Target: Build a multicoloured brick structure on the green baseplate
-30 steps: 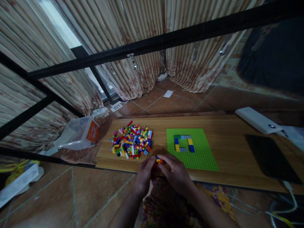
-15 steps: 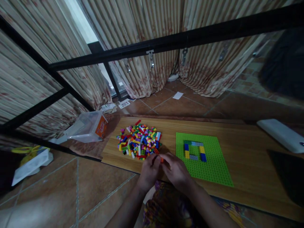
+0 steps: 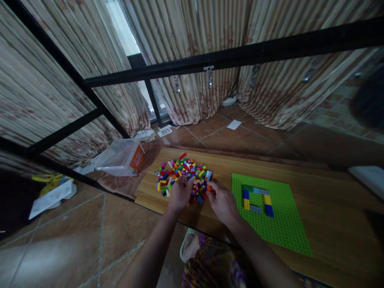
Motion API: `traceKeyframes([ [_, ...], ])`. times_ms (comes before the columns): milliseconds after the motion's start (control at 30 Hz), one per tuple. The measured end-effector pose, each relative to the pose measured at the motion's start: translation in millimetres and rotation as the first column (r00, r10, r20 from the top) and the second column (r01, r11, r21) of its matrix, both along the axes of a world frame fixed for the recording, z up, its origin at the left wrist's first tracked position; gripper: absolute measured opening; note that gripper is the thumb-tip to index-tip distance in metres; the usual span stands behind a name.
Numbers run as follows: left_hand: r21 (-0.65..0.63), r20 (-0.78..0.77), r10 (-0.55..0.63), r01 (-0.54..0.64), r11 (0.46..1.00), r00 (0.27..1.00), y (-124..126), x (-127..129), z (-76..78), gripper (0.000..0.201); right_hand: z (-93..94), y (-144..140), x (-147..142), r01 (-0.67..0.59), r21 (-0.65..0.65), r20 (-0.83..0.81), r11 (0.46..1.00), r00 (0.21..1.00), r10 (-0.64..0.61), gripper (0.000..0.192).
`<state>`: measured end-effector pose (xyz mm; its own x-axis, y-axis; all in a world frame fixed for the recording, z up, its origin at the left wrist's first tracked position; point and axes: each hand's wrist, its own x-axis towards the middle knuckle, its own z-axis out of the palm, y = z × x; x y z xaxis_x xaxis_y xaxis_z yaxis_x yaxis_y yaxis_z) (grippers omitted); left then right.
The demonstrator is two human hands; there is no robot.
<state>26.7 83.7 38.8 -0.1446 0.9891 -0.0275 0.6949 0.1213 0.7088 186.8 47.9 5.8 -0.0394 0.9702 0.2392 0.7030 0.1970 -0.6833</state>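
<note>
multicoloured brick pile (image 3: 183,176), heaped on board

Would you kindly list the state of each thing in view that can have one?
Left hand: resting on the brick pile, fingers bent.
Right hand: at the pile's edge, pinching an orange brick.
Brick pile: loose, heaped on the wooden board.
Green baseplate: flat on the board, bearing a square ring of bricks.
Clear plastic box: tipped on its side, off the board.
</note>
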Motion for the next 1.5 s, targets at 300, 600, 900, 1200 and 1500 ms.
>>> traceKeyframes([
  [300,0.041,0.123,0.030,-0.035,0.999,0.992,-4,-10,-16.0,0.034,-4.9,3,12,0.022,-0.063,0.056,0.998,0.998,-0.019,0.036],
  [600,0.000,0.374,-0.046,0.049,0.999,0.926,-22,-5,-21.1,0.033,1.0,58,17,0.026,-0.121,0.240,0.992,0.971,0.004,0.038],
  [900,-0.013,0.477,-0.066,0.082,0.997,0.877,-23,-2,-34.4,0.028,-13.0,69,25,-0.036,-0.137,-0.037,0.990,0.999,0.031,0.024],
  [1200,-0.007,0.452,-0.128,0.148,0.989,0.883,-23,8,-14.3,0.031,8.6,42,27,-0.046,-0.214,-0.585,0.976,0.806,-0.091,0.023],
  [1500,0.127,0.409,-0.375,0.355,0.926,0.832,-39,29,10.2,0.035,47.8,3,5,-0.126,-0.312,-0.803,0.942,0.564,-0.191,0.036],
])
